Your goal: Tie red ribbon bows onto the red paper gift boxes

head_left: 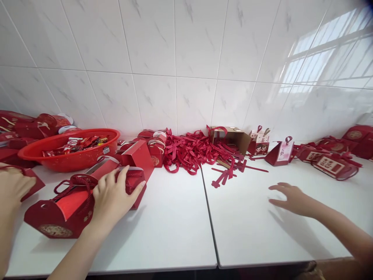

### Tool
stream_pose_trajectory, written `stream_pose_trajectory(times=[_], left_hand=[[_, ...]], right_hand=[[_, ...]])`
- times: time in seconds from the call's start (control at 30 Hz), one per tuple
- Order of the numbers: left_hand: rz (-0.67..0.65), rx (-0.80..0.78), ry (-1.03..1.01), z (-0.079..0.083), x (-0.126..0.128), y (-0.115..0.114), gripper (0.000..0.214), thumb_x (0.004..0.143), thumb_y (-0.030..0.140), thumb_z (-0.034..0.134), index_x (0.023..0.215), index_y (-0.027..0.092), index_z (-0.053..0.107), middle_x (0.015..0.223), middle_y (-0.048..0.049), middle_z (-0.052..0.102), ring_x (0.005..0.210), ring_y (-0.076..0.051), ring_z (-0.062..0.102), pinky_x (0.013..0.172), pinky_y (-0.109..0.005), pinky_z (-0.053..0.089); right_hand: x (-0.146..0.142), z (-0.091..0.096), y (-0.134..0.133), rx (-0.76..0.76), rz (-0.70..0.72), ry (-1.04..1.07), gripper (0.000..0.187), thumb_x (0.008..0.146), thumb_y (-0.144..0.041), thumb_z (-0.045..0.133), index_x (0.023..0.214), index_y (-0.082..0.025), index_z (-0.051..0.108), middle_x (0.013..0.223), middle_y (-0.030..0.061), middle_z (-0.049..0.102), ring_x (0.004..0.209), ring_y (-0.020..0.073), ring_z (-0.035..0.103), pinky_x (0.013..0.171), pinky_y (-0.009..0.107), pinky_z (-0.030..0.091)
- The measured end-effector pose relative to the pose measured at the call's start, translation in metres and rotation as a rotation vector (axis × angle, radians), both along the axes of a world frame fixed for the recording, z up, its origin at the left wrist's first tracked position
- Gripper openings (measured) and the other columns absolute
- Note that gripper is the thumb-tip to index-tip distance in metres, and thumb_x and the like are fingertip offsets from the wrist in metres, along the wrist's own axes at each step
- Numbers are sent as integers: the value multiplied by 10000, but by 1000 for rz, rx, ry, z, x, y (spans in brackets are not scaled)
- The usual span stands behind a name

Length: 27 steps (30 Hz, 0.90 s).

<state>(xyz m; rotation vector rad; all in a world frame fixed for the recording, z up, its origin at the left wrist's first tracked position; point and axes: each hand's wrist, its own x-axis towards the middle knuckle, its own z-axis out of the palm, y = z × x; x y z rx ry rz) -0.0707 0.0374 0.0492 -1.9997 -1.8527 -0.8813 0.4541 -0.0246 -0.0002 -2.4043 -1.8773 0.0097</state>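
My left hand [112, 198] lies over the top of a red gift box [72, 208] with a red cord handle, fingers curled over its far edge and thumb pointing right. The box lies on its side on the white table [175, 225] at the near left. My right hand [291, 199] hovers palm down over bare table at the right, fingers spread, holding nothing. It is nearest to loose red paper strips [224, 175].
Another hand [11, 186] reaches in at the far left beside a red flap. A red basin [70, 155] of wrapped sweets stands back left. A heap of red ribbons [192, 149], a cardboard box [233, 137] and several small gift boxes [281, 153] line the tiled wall.
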Motion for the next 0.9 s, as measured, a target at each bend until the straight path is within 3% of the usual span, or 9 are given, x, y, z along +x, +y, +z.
stream_pose_trajectory(times=[0.17,0.3,0.4,0.5,0.63,0.7,0.8,0.9], left_hand=[[21,-29,75,-9,-6,6,606,869,512,466,1386,228,329,1236,-196,519,1180,-511,444,849,-695,372],[-89,-73,28,-10,1,1,567,879,442,483,1382,294,269,1258,-140,515,1184,-442,478,892,-646,402],[-296,-145,-52,-15,19,-9,672,834,437,565,1398,280,235,1323,-140,479,1216,-384,469,976,-602,382],[-571,-252,-179,-24,43,-21,787,810,425,622,1426,290,152,1418,-134,377,1281,-333,422,1043,-516,390],[-933,-344,-306,-31,68,-32,927,752,432,710,1408,305,67,1473,-146,253,1376,-308,301,1104,-465,357],[-1018,-382,-354,-30,73,-34,961,733,479,715,1415,296,64,1498,-146,199,1411,-316,221,1131,-477,311],[-920,-409,-421,-22,75,-35,823,812,491,615,1426,261,117,1511,-151,184,1418,-323,193,1131,-520,285],[-738,-409,-428,-11,75,-35,559,849,418,575,1325,230,350,1419,-152,366,1352,-324,330,1100,-555,309]], right_hand=[[-48,-7,3,-272,276,203,562,779,-469,567,1297,-250,554,1417,128,466,1254,331,480,989,456,421],[-78,5,5,-247,413,255,500,786,-372,574,1269,-246,569,1352,123,524,1146,330,563,947,474,455],[-107,18,7,-272,512,275,507,778,-346,591,1271,-231,569,1345,122,529,1160,333,552,956,476,455],[-141,29,5,-293,603,329,645,812,-411,568,1403,-198,423,1428,129,447,1246,320,487,1022,455,415],[-175,36,-5,-147,728,356,774,860,-422,514,1506,-181,163,1546,124,240,1396,290,281,1116,452,309],[-182,38,-10,-57,800,368,823,864,-390,519,1516,-193,57,1573,113,144,1429,272,194,1133,448,283],[-187,41,-14,25,898,393,874,860,-359,543,1513,-210,-19,1581,107,99,1440,251,157,1134,427,291],[-189,41,-13,81,971,344,777,873,-306,533,1509,-231,93,1576,107,127,1430,248,194,1116,416,326]])
